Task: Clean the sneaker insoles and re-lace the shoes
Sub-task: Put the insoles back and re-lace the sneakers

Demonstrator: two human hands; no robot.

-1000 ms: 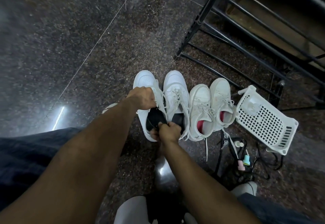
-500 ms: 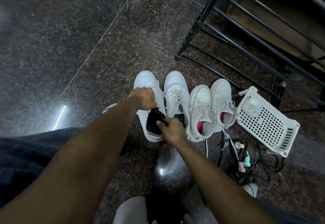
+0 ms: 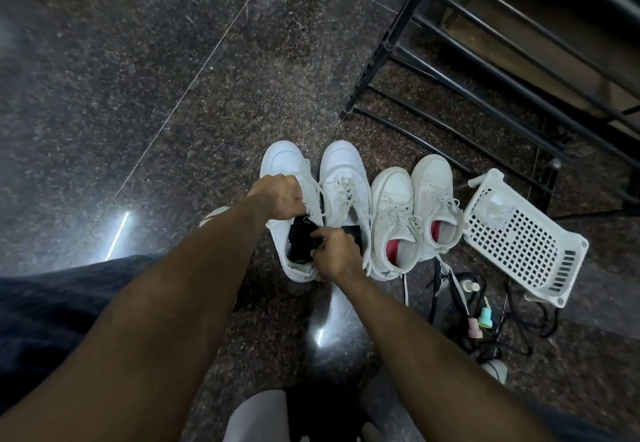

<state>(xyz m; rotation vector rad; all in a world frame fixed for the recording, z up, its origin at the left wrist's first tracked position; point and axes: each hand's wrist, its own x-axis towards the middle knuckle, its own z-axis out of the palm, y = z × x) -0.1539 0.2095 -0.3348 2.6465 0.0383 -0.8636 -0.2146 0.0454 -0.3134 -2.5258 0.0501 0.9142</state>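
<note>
Right hand (image 3: 335, 254) has slid deeper, fingers now pinching the dark insole (image 3: 302, 244) inside the leftmost white lace-up sneaker (image 3: 289, 199); left hand (image 3: 277, 197) grips its tongue, far end.

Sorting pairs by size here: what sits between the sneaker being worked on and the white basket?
In the head view, three sneakers: its mate, then the smaller red-lined pair, before the basket.
</note>
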